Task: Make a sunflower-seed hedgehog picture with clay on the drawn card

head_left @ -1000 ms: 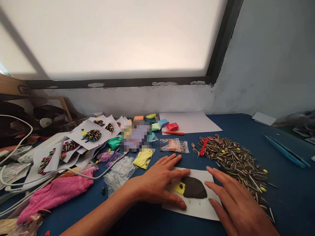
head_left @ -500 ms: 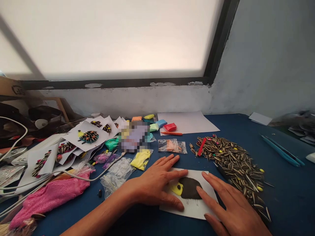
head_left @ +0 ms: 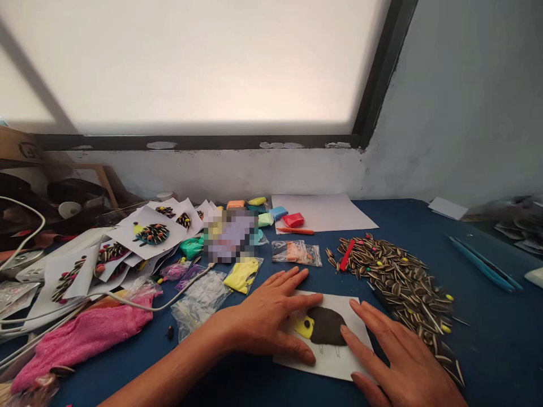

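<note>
A white paper card (head_left: 306, 368) lies on the blue table in front of me. On it is a flat black clay body (head_left: 327, 326) with a yellow clay head (head_left: 304, 327) that has a black eye, and thin legs are drawn below. My left hand (head_left: 271, 322) rests on the card's left side, fingers spread, thumb and forefinger around the yellow head. From the right, my right hand (head_left: 394, 353) reaches over the card's edge with fingers apart, one fingertip at the black body's right edge. Neither hand grips anything.
Sunflower seeds (head_left: 403, 277) are heaped at the right, with a red strip (head_left: 348, 255) on them. Blue tweezers (head_left: 483, 263) lie farther right. Clay packets (head_left: 294, 220) and a bag of orange clay (head_left: 296, 252) sit behind. Finished seed pictures (head_left: 148, 230), a cable and a pink cloth (head_left: 89, 336) fill the left.
Almost nothing differs. The view has shifted very slightly, and both hands stay spread over the card in nearly the same pose.
</note>
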### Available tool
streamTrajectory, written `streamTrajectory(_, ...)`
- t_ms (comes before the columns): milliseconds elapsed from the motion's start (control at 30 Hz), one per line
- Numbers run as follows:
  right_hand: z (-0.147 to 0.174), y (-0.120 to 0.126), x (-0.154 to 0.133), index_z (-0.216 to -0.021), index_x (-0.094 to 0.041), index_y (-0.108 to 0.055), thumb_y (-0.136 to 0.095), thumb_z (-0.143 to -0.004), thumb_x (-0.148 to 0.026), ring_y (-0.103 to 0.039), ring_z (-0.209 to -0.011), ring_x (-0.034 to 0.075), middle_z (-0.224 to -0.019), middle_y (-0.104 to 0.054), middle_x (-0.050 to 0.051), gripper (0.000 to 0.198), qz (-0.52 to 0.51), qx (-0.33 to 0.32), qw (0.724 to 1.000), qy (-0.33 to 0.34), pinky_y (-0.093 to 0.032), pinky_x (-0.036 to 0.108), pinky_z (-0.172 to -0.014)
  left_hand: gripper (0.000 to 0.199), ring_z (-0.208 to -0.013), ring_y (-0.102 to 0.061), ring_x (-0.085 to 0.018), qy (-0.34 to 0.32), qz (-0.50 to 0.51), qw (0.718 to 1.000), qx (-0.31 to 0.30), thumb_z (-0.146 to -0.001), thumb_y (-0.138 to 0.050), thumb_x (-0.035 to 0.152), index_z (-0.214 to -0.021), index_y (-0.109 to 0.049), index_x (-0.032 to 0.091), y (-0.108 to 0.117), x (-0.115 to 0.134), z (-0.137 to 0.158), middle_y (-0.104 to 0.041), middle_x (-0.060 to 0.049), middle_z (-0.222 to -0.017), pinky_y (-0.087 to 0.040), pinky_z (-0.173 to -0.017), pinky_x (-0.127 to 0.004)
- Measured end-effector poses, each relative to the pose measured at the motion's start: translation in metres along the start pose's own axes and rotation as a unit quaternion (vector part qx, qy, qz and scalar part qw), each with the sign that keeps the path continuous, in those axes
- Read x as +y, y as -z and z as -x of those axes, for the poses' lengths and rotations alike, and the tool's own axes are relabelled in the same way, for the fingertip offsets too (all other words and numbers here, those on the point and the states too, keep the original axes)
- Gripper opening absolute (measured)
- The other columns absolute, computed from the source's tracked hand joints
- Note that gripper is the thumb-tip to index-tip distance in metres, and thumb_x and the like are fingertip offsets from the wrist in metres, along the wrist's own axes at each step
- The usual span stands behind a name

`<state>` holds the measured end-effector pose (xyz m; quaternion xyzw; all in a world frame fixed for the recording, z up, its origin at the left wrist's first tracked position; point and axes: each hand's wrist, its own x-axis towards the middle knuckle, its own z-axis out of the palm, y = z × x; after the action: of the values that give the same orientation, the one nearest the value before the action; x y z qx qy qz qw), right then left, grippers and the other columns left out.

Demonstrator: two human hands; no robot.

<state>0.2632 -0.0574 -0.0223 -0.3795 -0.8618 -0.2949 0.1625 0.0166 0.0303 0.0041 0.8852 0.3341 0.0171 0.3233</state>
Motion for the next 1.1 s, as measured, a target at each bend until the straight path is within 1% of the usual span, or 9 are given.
streamTrajectory(100,0.001,-0.001,0.0,-0.109,-0.019,-0.073,-0.045,-0.095,-0.036,-0.065,-0.113,0.029,-0.125,-0.067,0.019,0.036,-0.01,0.003,1.0,-0.006,-0.057,0.04,-0.08,0.091,-0.148,-0.003,-0.036,0.005,-0.005,1.0,0.0,-0.075,-0.073,0.06,-0.151,-0.033,0.029,0.0,0.0,0.001,-0.005,-0.01,-0.161,-0.009,-0.119,-0.058)
streamTrajectory(233,0.003,-0.007,0.0,-0.121,-0.016,-0.068,-0.044,-0.095,-0.039,-0.063,-0.115,0.031,-0.132,-0.062,0.02,0.042,-0.021,-0.007,0.999,-0.046,-0.057,0.043,-0.08,0.092,-0.149,-0.003,-0.035,-0.007,-0.02,1.0,0.008,-0.077,-0.071,0.06,-0.152,-0.032,0.024,-0.001,-0.002,0.001,-0.006,-0.012,-0.161,-0.01,-0.119,-0.056)
streamTrajectory(400,0.005,-0.014,0.0,-0.12,-0.02,-0.069,-0.047,-0.095,-0.04,-0.059,-0.121,0.034,-0.136,-0.059,0.019,0.039,-0.042,-0.025,0.996,-0.072,-0.055,0.048,-0.083,0.09,-0.149,-0.006,-0.034,-0.026,-0.023,0.999,0.029,-0.077,-0.068,0.065,-0.151,-0.034,0.024,-0.006,-0.007,0.0,-0.01,-0.012,-0.161,-0.012,-0.119,-0.054)
streamTrajectory(500,0.007,-0.016,-0.001,-0.129,-0.017,-0.064,-0.046,-0.096,-0.041,-0.057,-0.123,0.033,-0.138,-0.057,0.019,0.045,-0.036,-0.035,0.995,-0.087,-0.055,0.048,-0.085,0.094,-0.149,-0.006,-0.033,-0.029,-0.028,0.999,0.031,-0.078,-0.064,0.068,-0.153,-0.029,0.022,-0.008,-0.009,-0.002,-0.01,-0.011,-0.162,-0.012,-0.12,-0.053)
streamTrajectory(667,0.006,-0.015,-0.002,-0.128,-0.019,-0.064,-0.045,-0.096,-0.042,-0.054,-0.127,0.034,-0.14,-0.056,0.018,0.045,-0.026,-0.05,0.995,-0.076,-0.054,0.05,-0.087,0.101,-0.15,-0.005,-0.031,-0.033,-0.038,0.998,0.031,-0.077,-0.063,0.07,-0.154,-0.025,0.016,-0.008,-0.011,-0.003,-0.01,-0.012,-0.162,-0.009,-0.121,-0.05)
streamTrajectory(800,0.004,-0.012,-0.002,-0.137,-0.018,-0.056,-0.046,-0.095,-0.044,-0.046,-0.134,0.036,-0.147,-0.048,0.019,0.051,-0.025,-0.051,0.995,-0.079,-0.051,0.053,-0.092,0.104,-0.149,-0.004,-0.033,-0.028,-0.035,0.999,0.025,-0.074,-0.066,0.069,-0.154,-0.025,0.016,-0.007,-0.01,-0.002,-0.009,-0.012,-0.162,-0.01,-0.121,-0.05)
streamTrajectory(900,0.005,-0.01,-0.001,-0.135,-0.019,-0.058,-0.049,-0.094,-0.044,-0.048,-0.132,0.035,-0.144,-0.052,0.017,0.049,-0.035,-0.047,0.997,-0.056,-0.051,0.051,-0.091,0.102,-0.149,-0.003,-0.033,-0.024,-0.031,0.999,0.021,-0.076,-0.068,0.065,-0.153,-0.026,0.014,-0.005,-0.008,-0.002,-0.008,-0.014,-0.161,-0.009,-0.121,-0.05)
streamTrajectory(1033,0.002,-0.006,0.006,-0.138,-0.018,-0.054,-0.043,-0.098,-0.041,-0.049,-0.132,0.031,-0.143,-0.053,0.015,0.048,-0.033,-0.033,0.992,-0.118,-0.051,0.049,-0.093,0.099,-0.15,-0.002,-0.031,-0.03,-0.025,0.999,0.011,-0.075,-0.071,0.057,-0.153,-0.026,0.016,-0.005,-0.008,-0.002,-0.008,-0.014,-0.161,-0.007,-0.12,-0.052)
streamTrajectory(1100,-0.005,-0.006,0.014,-0.135,-0.019,-0.057,-0.042,-0.098,-0.041,-0.05,-0.131,0.032,-0.14,-0.056,0.015,0.045,-0.032,-0.026,0.989,-0.141,-0.05,0.051,-0.094,0.099,-0.15,-0.003,-0.032,-0.037,-0.027,0.999,0.014,-0.074,-0.072,0.054,-0.153,-0.026,0.015,-0.005,-0.008,-0.003,-0.009,-0.014,-0.161,-0.007,-0.12,-0.053)
